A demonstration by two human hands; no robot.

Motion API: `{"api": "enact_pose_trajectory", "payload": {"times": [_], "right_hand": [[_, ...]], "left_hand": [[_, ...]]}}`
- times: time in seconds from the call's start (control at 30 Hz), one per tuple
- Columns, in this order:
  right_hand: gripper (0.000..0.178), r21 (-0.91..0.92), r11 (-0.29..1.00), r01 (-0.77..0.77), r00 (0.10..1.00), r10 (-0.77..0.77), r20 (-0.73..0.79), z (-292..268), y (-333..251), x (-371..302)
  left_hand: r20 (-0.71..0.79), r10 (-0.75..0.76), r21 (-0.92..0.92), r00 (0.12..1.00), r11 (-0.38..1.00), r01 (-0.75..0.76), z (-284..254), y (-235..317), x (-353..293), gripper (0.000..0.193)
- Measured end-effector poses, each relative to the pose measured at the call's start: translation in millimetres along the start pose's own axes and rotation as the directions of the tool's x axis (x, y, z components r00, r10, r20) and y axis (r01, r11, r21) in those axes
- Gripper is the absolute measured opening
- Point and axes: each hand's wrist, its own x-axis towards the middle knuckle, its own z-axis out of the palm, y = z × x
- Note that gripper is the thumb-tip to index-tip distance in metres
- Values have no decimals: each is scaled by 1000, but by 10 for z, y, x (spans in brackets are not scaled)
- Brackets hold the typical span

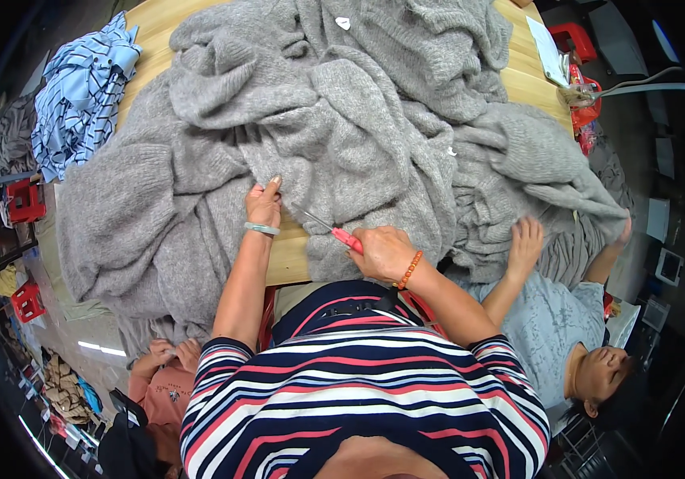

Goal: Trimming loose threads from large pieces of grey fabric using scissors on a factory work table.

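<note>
Grey knit garments (pixel 358 120) lie heaped in soft folds in front of me. My left hand (pixel 263 206), with a pale bangle at the wrist, is closed in a pinch on an edge of the grey knit near the middle. Just to its right, my right hand (pixel 385 254), with an orange bead bracelet, is wrapped round the red handle (pixel 348 239) of a slim tool. The tool's thin metal shaft (pixel 313 217) points up and left toward the knit by my left hand. Its tip is too small to make out.
A wooden table (pixel 294 251) shows between folds. Blue striped cloth (pixel 87 88) is piled at the far left. One co-worker's hand (pixel 525 246) rests on grey knit at the right; another co-worker (pixel 168 391) sits at the lower left. Red baskets (pixel 26 201) stand beyond the left edge.
</note>
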Motion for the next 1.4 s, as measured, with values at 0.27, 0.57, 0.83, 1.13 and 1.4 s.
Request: {"api": "enact_pose_trajectory", "payload": {"times": [0.27, 0.57, 0.83, 1.13, 1.4], "right_hand": [[24, 53, 998, -27, 999, 28, -20, -63, 14, -72], [24, 52, 992, -115, 991, 118, -58, -100, 49, -270], [24, 91, 986, -139, 988, 144, -52, -46, 89, -396], [24, 92, 994, -66, 998, 68, -19, 14, 239, -416], [23, 198, 974, -113, 944, 167, -286, 84, 406, -702]], "left_hand": [[81, -49, -67, 996, 996, 54, 179, -60, -97, 17], [145, -143, 75, 979, 988, 133, 510, -70, -5, 21], [156, -95, 154, 983, 986, 71, 464, -74, -53, 20], [209, -79, 225, 975, 974, 31, 613, -80, -152, 26], [-50, 243, 669, 969, 728, -148, 1550, -384, 402, 104]]}}
